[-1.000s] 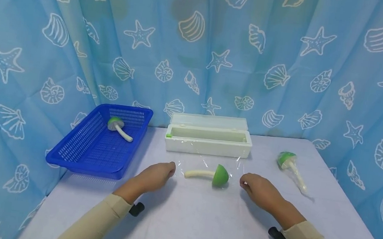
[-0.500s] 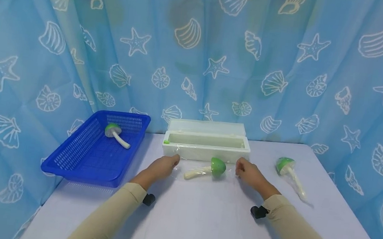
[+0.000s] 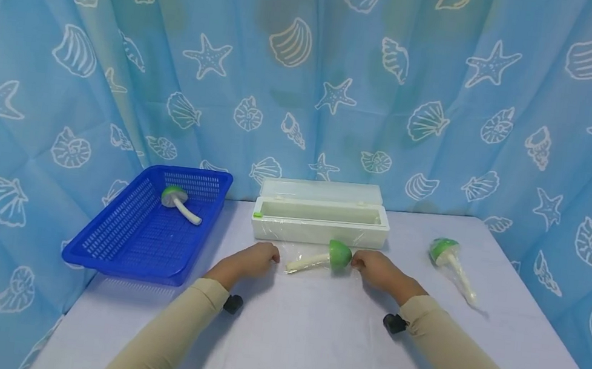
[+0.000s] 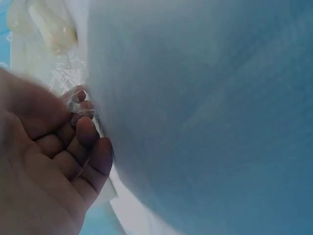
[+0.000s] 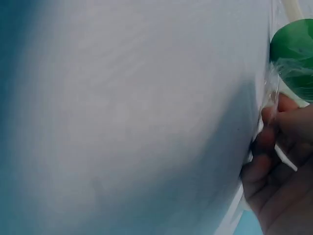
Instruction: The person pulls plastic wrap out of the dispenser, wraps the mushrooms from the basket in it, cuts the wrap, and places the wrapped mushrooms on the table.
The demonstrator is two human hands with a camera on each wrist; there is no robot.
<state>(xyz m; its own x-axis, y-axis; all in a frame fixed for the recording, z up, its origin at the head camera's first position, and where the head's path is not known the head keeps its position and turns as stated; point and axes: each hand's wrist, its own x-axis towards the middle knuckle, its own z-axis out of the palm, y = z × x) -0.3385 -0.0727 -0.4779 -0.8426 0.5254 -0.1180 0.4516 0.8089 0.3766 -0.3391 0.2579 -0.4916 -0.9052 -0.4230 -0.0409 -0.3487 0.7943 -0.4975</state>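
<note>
Green-capped mushroom (image 3: 333,256) between two hands, and it's the right hand (image 3: 379,272) that's nearer!
Right up beside the cap, that one; the left hand (image 3: 251,258) sits just off the stem tip. Both pinch clear film (image 5: 272,83) tightly, thumb to fingers, though whether it runs over or under the mushroom is hard to tell. Mid-table (image 3: 306,332) it lies, nearly parallel to the near edge, stem leftward and angled slightly nearer.
</note>
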